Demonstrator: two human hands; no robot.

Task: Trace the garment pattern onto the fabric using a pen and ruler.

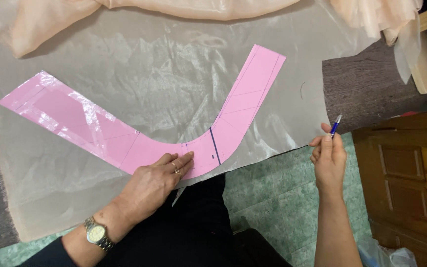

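Here my left hand (156, 180) lies flat and open on the bend of the pink pattern (139, 143), near the table's front edge. My right hand (328, 158) grips a blue pen (335, 125), off to the right of it.

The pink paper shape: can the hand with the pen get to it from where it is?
Probably yes. The right hand holds the pen just off the fabric's edge, and only flat sheer fabric lies between it and the pink pattern piece. The left hand presses the curve farther left.
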